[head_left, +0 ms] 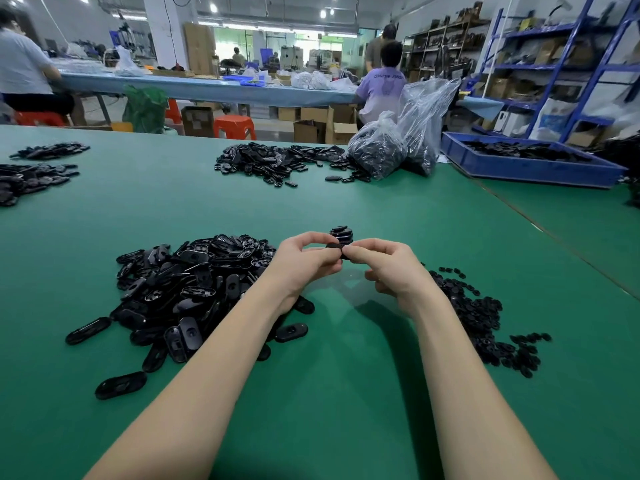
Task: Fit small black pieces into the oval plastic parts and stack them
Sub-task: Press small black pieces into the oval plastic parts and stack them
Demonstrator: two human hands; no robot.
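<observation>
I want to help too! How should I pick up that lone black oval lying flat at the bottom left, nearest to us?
Pinch the lone oval across its narrow middle, thumb on one long edge and finger on the other, coming straight down from above. It lies flat on the green table with bare mat all around, apart from the big pile, so nothing blocks your fingers. Its rounded ends would probably slip more.

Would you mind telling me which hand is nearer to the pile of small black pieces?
Right. The right hand is just left of the pile of small black pieces; the left hand is farther left.
</observation>
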